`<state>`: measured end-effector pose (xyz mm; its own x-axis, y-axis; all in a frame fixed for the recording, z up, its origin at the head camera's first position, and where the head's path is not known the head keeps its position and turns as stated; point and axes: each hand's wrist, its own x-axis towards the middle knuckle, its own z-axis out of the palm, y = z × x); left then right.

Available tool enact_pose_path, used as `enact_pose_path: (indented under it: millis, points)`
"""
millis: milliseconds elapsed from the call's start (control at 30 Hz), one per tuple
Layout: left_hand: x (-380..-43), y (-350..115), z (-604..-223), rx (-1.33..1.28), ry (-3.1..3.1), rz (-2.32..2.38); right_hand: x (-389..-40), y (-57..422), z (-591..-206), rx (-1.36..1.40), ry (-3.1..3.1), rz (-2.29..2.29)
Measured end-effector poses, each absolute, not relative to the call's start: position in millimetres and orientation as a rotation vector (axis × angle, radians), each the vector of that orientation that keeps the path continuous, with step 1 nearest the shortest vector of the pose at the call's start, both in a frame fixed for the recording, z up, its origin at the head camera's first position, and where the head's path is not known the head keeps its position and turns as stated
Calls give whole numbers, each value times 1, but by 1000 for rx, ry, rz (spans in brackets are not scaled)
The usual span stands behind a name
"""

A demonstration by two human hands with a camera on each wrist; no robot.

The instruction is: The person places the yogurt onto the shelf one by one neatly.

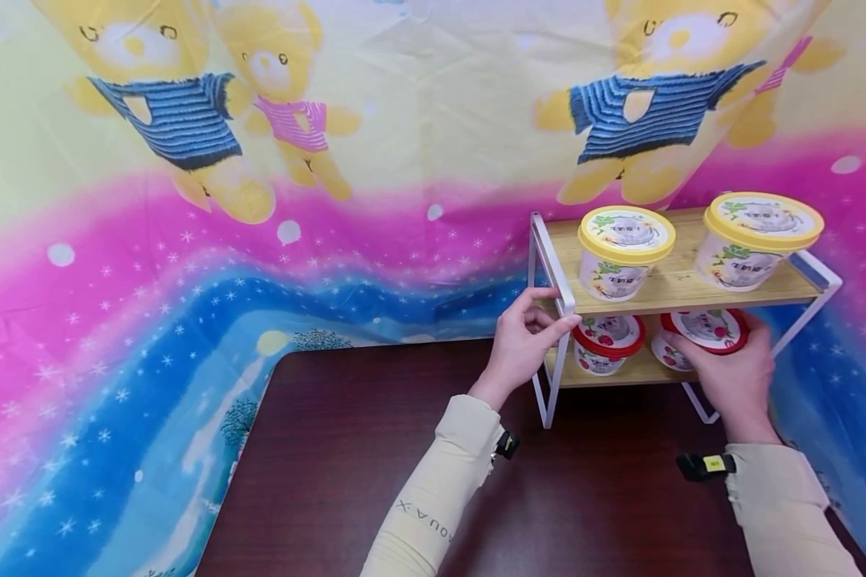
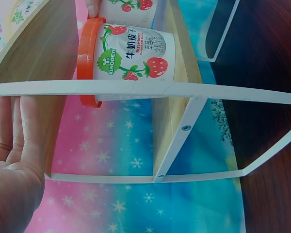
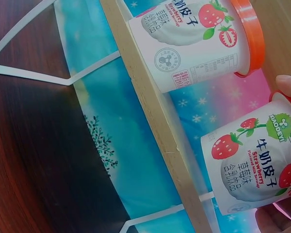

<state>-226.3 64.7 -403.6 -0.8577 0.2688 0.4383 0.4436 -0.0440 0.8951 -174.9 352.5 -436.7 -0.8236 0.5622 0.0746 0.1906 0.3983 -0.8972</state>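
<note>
A small two-tier rack with wooden boards [image 1: 685,276] and white metal side frames [image 1: 551,256] stands on the table. At its left end my left hand [image 1: 523,340] grips the upper corner of the frame, fingers [image 2: 29,126] behind the white bar in the left wrist view. On the lower board, at the right, my right hand [image 1: 743,377] holds a strawberry milk cup [image 3: 254,160] with a red lid, thumb near the lid and fingers at its far side. Beside it sits another red-lidded strawberry cup [image 1: 606,344].
Two yellow-lidded cups, a left one [image 1: 624,252] and a right one [image 1: 761,240], stand on the upper board. The dark wood table [image 1: 375,433] extends left and forward of the rack. A cartoon bear cloth [image 1: 418,160] hangs behind and at the sides.
</note>
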Motion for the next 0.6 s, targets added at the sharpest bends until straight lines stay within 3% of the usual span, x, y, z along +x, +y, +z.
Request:
enact_pose_path:
  millis: [600]
  points:
    - [-228,64,-406,-792,-2070,-2055,-180,355,-443,-652,-2300,1412]
